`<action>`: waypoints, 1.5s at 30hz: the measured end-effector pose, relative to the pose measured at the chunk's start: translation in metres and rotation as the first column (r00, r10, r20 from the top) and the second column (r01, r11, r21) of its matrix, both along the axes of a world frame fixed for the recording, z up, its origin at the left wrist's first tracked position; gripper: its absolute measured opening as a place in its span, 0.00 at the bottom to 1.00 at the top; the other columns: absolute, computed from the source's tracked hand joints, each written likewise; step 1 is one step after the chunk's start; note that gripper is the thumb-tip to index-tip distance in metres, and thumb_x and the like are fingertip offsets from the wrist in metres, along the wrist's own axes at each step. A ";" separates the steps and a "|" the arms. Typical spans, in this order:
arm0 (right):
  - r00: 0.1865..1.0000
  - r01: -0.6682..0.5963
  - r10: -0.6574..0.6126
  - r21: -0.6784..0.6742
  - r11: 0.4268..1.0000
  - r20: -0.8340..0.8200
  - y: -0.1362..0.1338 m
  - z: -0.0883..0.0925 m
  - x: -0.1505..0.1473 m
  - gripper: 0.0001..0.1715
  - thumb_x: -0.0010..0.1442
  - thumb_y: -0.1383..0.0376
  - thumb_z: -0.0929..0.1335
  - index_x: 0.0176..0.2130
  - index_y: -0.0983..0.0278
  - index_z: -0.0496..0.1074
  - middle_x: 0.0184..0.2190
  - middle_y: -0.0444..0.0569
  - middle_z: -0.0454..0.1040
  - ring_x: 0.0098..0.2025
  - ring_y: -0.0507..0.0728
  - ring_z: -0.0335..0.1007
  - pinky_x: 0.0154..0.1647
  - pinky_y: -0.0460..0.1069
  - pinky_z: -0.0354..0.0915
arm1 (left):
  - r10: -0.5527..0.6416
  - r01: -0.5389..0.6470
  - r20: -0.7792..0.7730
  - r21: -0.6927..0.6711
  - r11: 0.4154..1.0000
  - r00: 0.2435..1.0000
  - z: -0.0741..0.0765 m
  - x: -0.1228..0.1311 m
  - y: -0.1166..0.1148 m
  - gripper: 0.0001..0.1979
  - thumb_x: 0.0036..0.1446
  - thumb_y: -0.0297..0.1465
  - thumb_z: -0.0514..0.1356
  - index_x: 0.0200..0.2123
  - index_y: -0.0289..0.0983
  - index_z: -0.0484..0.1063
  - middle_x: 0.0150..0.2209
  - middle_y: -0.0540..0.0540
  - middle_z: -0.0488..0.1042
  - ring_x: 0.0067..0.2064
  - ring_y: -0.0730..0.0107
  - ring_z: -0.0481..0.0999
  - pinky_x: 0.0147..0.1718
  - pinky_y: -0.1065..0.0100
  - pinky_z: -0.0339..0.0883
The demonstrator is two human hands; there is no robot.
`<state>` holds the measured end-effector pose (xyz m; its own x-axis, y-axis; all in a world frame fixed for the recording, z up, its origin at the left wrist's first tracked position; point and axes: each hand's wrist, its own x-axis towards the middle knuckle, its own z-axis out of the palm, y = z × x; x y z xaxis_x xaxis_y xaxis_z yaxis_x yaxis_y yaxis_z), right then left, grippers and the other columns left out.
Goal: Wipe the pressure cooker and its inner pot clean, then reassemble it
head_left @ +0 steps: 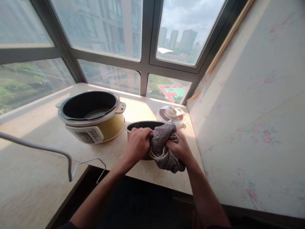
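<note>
A bunched grey-brown cloth (164,140) with a pale edge is at the front of a dark-lined inner pot (147,124), covering part of its rim and side. My right hand (181,146) is closed round the right part of the cloth. At the cloth's left edge, my left hand (140,141) has its fingers curled over the pot's near rim; its fingertips meet the cloth, and whether they pinch it or the rim is hidden. Left of the pot stands a cream and gold electric cooker (111,128), its lid off and its dark inside visible.
Behind the pot, a round lid (172,116) with a white handle lies near the wall. A grey cable (47,149) crosses the left foreground. The pale counter (143,173) ends at a front edge below my hands. Windows (109,76) rise behind; a flowered wall (250,127) stands right.
</note>
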<state>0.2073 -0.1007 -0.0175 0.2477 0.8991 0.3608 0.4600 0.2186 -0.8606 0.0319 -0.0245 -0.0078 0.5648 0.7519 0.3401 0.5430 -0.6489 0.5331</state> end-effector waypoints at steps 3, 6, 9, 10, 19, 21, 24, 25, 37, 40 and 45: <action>0.976 0.126 -0.149 0.147 0.981 0.158 -0.013 -0.007 -0.018 0.28 0.49 0.70 0.69 0.51 0.60 0.75 0.55 0.54 0.72 0.56 0.65 0.70 0.60 0.59 0.66 | 0.016 -0.003 0.190 -0.066 0.998 0.982 -0.007 -0.007 0.010 0.13 0.63 0.29 0.53 0.32 0.39 0.78 0.32 0.47 0.81 0.36 0.62 0.77 0.43 0.58 0.58; 0.962 0.105 -0.148 0.193 0.976 0.228 -0.018 -0.010 -0.021 0.31 0.50 0.71 0.68 0.54 0.60 0.75 0.62 0.55 0.68 0.61 0.65 0.68 0.64 0.60 0.63 | 0.022 0.026 0.339 -0.136 0.990 0.941 -0.015 -0.015 0.021 0.14 0.62 0.34 0.55 0.30 0.39 0.79 0.28 0.48 0.80 0.32 0.63 0.75 0.39 0.60 0.61; 0.972 0.098 -0.131 0.172 0.980 0.193 -0.015 -0.014 -0.001 0.26 0.51 0.70 0.67 0.51 0.60 0.76 0.54 0.54 0.75 0.59 0.64 0.69 0.64 0.61 0.62 | 0.040 0.053 0.462 -0.187 0.981 0.886 -0.028 -0.025 0.034 0.14 0.59 0.38 0.58 0.28 0.38 0.79 0.25 0.48 0.76 0.30 0.65 0.71 0.32 0.64 0.61; 0.975 0.117 -0.143 0.152 0.981 0.169 -0.012 -0.016 0.010 0.23 0.52 0.69 0.67 0.48 0.61 0.77 0.50 0.53 0.77 0.57 0.64 0.71 0.63 0.61 0.62 | 0.049 0.060 0.500 -0.200 0.978 0.865 -0.032 -0.028 0.039 0.15 0.59 0.39 0.58 0.28 0.38 0.80 0.24 0.48 0.75 0.29 0.65 0.70 0.30 0.65 0.60; 0.967 0.255 -0.251 -0.177 0.951 0.045 0.036 -0.038 0.100 0.12 0.47 0.56 0.67 0.27 0.62 0.71 0.25 0.46 0.74 0.32 0.58 0.68 0.35 0.52 0.66 | 0.070 0.187 0.725 -0.268 0.945 0.685 -0.069 -0.034 0.070 0.20 0.57 0.48 0.62 0.26 0.37 0.79 0.23 0.48 0.70 0.28 0.68 0.64 0.29 0.66 0.55; 0.952 0.305 -0.295 -0.205 0.930 0.081 0.047 -0.039 0.106 0.11 0.46 0.56 0.66 0.24 0.62 0.69 0.24 0.47 0.73 0.32 0.59 0.67 0.35 0.53 0.66 | 0.078 0.197 0.743 -0.275 0.941 0.665 -0.075 -0.032 0.076 0.23 0.56 0.51 0.62 0.25 0.37 0.77 0.22 0.49 0.69 0.27 0.68 0.63 0.29 0.66 0.54; 0.973 0.230 -0.216 -0.237 0.944 0.081 0.052 -0.035 0.108 0.11 0.46 0.58 0.66 0.27 0.62 0.72 0.27 0.48 0.76 0.35 0.61 0.70 0.40 0.55 0.68 | 0.076 0.221 0.768 -0.275 0.936 0.636 -0.080 -0.034 0.083 0.24 0.55 0.53 0.63 0.24 0.37 0.75 0.22 0.49 0.67 0.27 0.69 0.61 0.29 0.65 0.53; 0.986 0.165 -0.154 -0.249 0.954 0.064 0.051 -0.033 0.107 0.12 0.46 0.59 0.66 0.29 0.63 0.74 0.29 0.49 0.78 0.37 0.62 0.72 0.42 0.55 0.69 | 0.069 0.237 0.780 -0.271 0.933 0.622 -0.081 -0.035 0.084 0.24 0.55 0.53 0.63 0.24 0.37 0.75 0.22 0.49 0.66 0.27 0.69 0.60 0.29 0.65 0.52; 0.933 -0.280 0.216 -0.204 0.938 -0.287 0.028 -0.016 0.082 0.24 0.39 0.68 0.69 0.40 0.60 0.77 0.39 0.47 0.81 0.45 0.64 0.76 0.53 0.59 0.70 | 0.010 0.255 0.857 -0.165 0.953 0.515 -0.089 -0.028 0.092 0.27 0.59 0.56 0.59 0.22 0.39 0.68 0.26 0.46 0.69 0.31 0.65 0.67 0.34 0.63 0.62; 0.928 -0.254 0.186 -0.184 0.950 -0.322 0.022 -0.016 0.072 0.21 0.40 0.67 0.71 0.39 0.61 0.78 0.37 0.47 0.81 0.42 0.64 0.77 0.50 0.58 0.71 | 0.018 0.242 0.830 -0.184 0.953 0.558 -0.087 -0.032 0.091 0.27 0.60 0.56 0.57 0.24 0.39 0.68 0.31 0.43 0.75 0.36 0.62 0.72 0.44 0.59 0.67; 0.921 -0.302 0.216 -0.242 0.922 -0.325 -0.002 -0.010 0.055 0.22 0.43 0.67 0.71 0.41 0.65 0.79 0.38 0.49 0.81 0.42 0.63 0.77 0.45 0.55 0.71 | 0.010 0.156 0.714 -0.166 0.974 0.700 -0.075 -0.053 0.074 0.24 0.62 0.52 0.56 0.26 0.39 0.73 0.35 0.41 0.78 0.43 0.58 0.76 0.56 0.54 0.65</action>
<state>0.2626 -0.1023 -0.0276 0.0457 0.9984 0.0321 0.1447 0.0252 -0.9892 -0.0214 0.0491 -0.0825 0.2757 0.8151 0.5095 -0.0932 -0.5049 0.8581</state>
